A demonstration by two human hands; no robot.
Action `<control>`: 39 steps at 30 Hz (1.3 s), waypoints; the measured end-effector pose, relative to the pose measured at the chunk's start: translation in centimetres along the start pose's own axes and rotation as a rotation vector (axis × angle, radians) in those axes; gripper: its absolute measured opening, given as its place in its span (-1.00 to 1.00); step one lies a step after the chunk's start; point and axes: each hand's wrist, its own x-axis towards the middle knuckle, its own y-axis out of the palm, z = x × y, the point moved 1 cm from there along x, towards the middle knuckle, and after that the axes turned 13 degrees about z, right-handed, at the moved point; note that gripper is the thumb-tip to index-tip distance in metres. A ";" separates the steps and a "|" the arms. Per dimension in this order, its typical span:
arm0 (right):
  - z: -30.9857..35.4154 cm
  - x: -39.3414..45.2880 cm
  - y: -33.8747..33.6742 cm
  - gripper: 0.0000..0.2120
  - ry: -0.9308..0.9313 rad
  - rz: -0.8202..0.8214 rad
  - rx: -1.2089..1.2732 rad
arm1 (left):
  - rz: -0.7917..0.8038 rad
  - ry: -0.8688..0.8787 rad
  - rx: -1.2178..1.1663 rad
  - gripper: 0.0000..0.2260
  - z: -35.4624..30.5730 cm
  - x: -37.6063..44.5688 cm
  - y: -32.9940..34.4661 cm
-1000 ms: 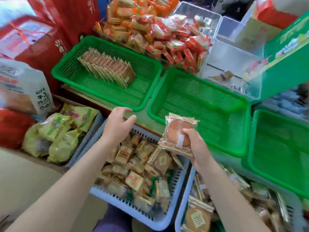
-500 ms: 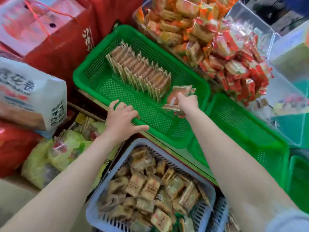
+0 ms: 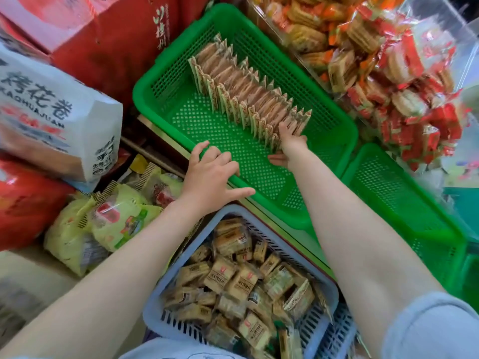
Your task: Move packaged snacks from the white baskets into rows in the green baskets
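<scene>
Since a moment before: my right hand (image 3: pixel 291 143) had carried its packet from the near end of the row (image 3: pixel 248 99) right up against it, and my view had swung in over the green basket (image 3: pixel 337 141)
Right hand: stretched out toward 12 o'clock, fingers pressed into the near end of the row; I judged it was seating the new packet, but I could not tell whether the fingers were gripping it or only pushing, since they were buried among the wrappers
Left hand: my left hand (image 3: pixel 211 177) lay spread on the basket's near rim at about 9 o'clock from the right hand, fingers relaxed and splayed, thumb pointing toward 3 o'clock, holding nothing, steadying the basket as I judged
Row: packets stood on edge in a slanting line running from 11 o'clock down to the right hand, along the far half of the basket; the near half was bare mesh
Source: the white basket (image 3: pixel 181 257) sat at 6 o'clock, just below the green one, heaped with loose small packets (image 3: pixel 233 281)
Next basket: a second green basket (image 3: pixel 414 216) at 3 o'clock held nothing I could see
Risk: the end packet had nothing behind it, so letting go too soon could let it flop flat toward me
Risk: pushing too hard could ripple the whole line toward 11 o'clock and skew it
Risk: my forearm hung low over the rim and could snag the basket as I pulled back
</scene>
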 end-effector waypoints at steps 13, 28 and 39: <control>-14.3 -20.2 -9.8 -0.84 -0.497 0.025 -0.180 | 0.049 -0.032 -0.492 -0.80 -7.0 -3.1 -4.4; -55.6 -30.7 -35.2 -0.80 -0.380 -0.147 -0.213 | 0.636 0.028 -0.413 -0.84 -44.2 -23.6 17.7; -71.2 -29.3 -43.2 -0.38 0.011 -0.099 -0.516 | 0.745 0.015 -0.070 -0.72 -54.5 -28.4 27.2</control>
